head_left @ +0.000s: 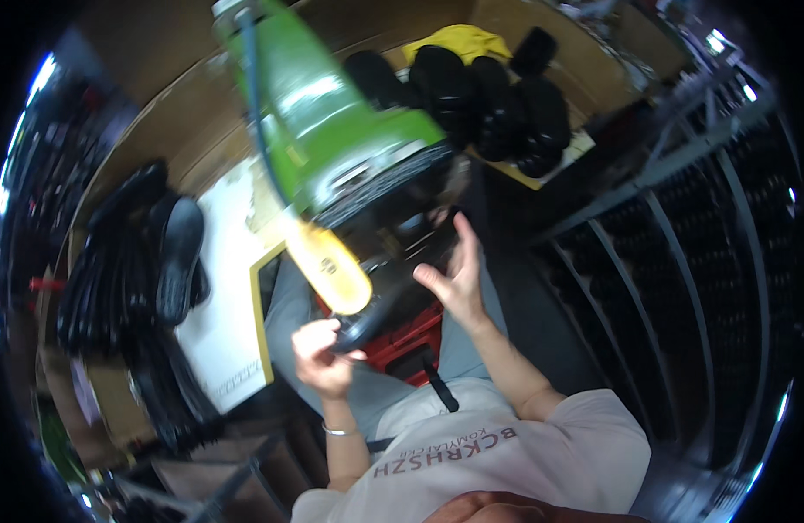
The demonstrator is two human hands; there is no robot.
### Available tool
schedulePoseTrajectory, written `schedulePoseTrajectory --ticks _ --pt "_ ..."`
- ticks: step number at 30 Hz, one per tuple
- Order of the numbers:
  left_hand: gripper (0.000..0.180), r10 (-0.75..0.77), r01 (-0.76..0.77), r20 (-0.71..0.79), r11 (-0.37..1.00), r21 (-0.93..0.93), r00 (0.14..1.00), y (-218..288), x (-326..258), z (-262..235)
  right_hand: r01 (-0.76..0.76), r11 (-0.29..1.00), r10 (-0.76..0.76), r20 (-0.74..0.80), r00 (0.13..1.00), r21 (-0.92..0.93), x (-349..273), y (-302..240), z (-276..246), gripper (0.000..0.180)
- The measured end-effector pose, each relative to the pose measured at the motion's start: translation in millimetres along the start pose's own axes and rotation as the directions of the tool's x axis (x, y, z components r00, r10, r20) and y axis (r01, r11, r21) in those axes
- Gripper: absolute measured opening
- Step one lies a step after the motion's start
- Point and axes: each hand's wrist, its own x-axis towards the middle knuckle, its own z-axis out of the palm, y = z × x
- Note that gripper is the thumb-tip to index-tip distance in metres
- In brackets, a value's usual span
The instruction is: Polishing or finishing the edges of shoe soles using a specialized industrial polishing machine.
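A big green machine head point(332, 113) with a blue hose hangs over my lap, blurred. A yellow rounded part point(332, 266) sticks out below it. My left hand point(322, 353) is closed around the end of a black shoe-like piece point(376, 309) just under that yellow part. My right hand point(454, 275) is raised beside the black piece, palm inward and fingers spread, touching or almost touching its far side under the machine's dark underside point(402, 205). A red box point(415, 336) sits on my lap beneath both hands.
Black shoe pieces are heaped at the back point(489, 96), with a yellow cloth point(463, 39) behind them. More black pieces are stacked on the left point(132, 253) next to a white board point(219, 322). A grey metal rack point(681, 227) stands on the right.
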Motion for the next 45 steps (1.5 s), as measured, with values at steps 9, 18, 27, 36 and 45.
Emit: schedulePoseTrajectory --ticks 9,18,27,36,45 --pt "0.046 0.422 -0.428 0.153 0.904 0.008 0.894 9 30 63 -0.161 0.963 0.161 0.014 0.987 0.215 3 -94 -48 0.085" --pt "0.048 -0.125 -0.022 0.029 0.056 0.998 0.992 -119 122 -190 -0.021 0.901 -0.079 -0.212 0.974 -0.434 276 -45 -155 0.056" --pt "0.071 -0.365 0.144 -0.172 -0.104 0.984 0.915 -100 80 -205 -0.033 0.648 -0.218 -0.226 0.949 -0.761 266 -42 -156 0.033" --pt "0.038 0.033 -0.061 0.054 0.232 0.971 0.998 -97 80 -221 0.289 0.43 -0.546 0.008 0.837 -0.855 244 -50 -171 0.039" --pt "0.028 -0.104 0.114 -0.047 0.862 0.494 0.993 38 39 -119 -0.062 0.896 0.247 0.378 0.892 -0.44 57 41 -68 0.021"
